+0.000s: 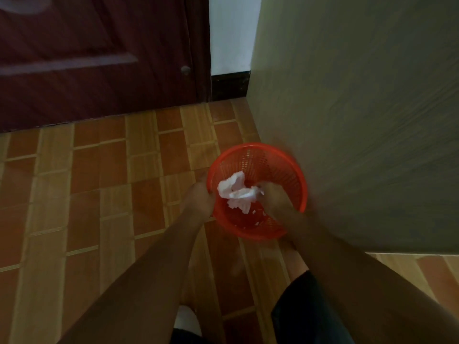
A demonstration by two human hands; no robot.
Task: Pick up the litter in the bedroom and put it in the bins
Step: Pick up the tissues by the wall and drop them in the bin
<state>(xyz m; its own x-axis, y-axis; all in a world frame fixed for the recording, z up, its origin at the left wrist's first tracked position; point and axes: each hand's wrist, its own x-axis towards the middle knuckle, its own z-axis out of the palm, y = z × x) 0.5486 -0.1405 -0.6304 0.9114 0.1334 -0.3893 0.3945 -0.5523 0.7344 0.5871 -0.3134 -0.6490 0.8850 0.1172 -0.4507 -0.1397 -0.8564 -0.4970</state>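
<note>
Both of my hands are down at the red mesh bin (278,170), just below and right of the frame's centre. My right hand (277,198) reaches over the near rim and into the bin's mouth, fingers curled around crumpled white paper (237,191); the wad sticks out to the left of my knuckles and hangs inside the bin, above its bottom. My left hand (200,197) is closed on the bin's left rim, fingers wrapped over the edge, thumb side toward me. Small white scraps (258,218) lie on the bin's floor, seen between the paper and my right wrist. Both bare forearms run from the lower corners of the frame up to the bin. The bin stands on a patterned floor (99,182) of orange and tan blocks, and its right side sits just beside a pale wood-grain panel (360,120) that fills the right of the frame; I cannot tell whether they touch. A dark red door (99,58) fills the upper left, with a strip of white wall (231,33) and dark skirting between door and panel. At the bottom centre, dark shorts (310,314) and something white (185,319) show between my arms, too blurred to name.
</note>
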